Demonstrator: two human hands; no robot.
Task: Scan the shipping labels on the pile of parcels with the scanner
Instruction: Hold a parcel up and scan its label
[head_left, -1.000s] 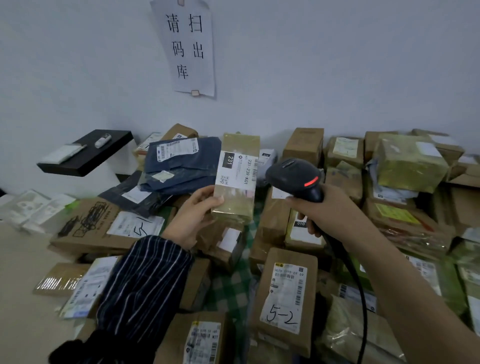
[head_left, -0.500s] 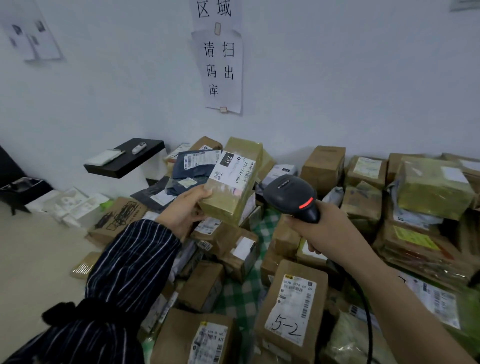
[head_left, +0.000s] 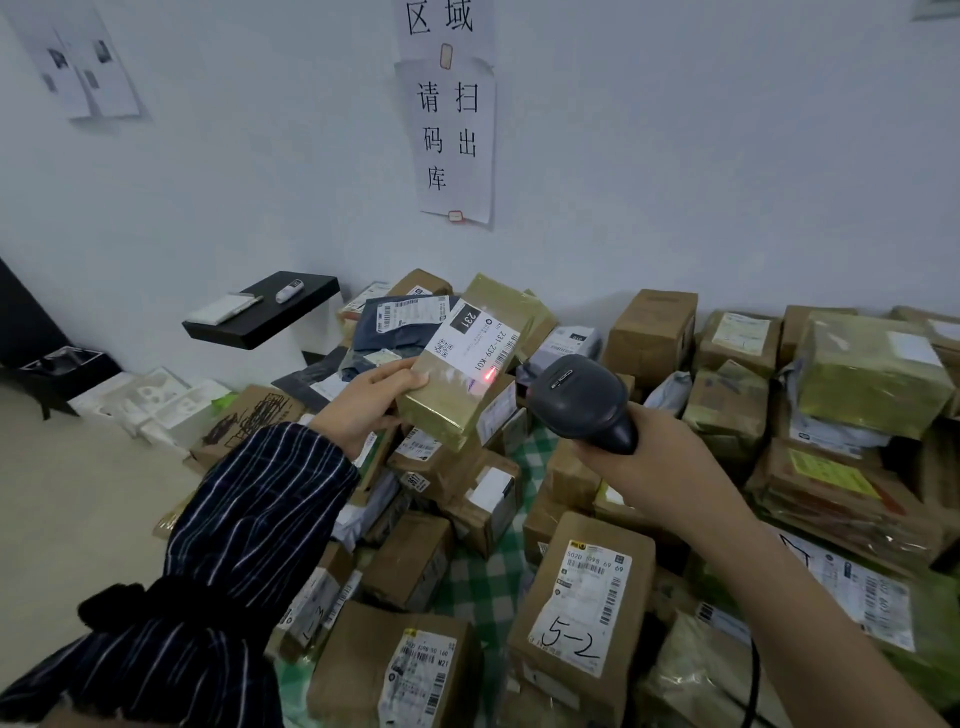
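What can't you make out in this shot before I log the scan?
1. Trigger and handle of the scanner: head view, wrapped inside the right hand grip.
2. Fine print and barcode digits on the held parcel label: head view, too small.
3. Underside of the held parcel: head view, faces away; left hand covers its near end.
4. End of the cable: head view, cut off by the bottom edge.

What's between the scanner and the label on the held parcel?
Nothing, in the head view: the scanner in the right hand faces the parcel in the left hand across a bare gap, its red dot at the label's edge.
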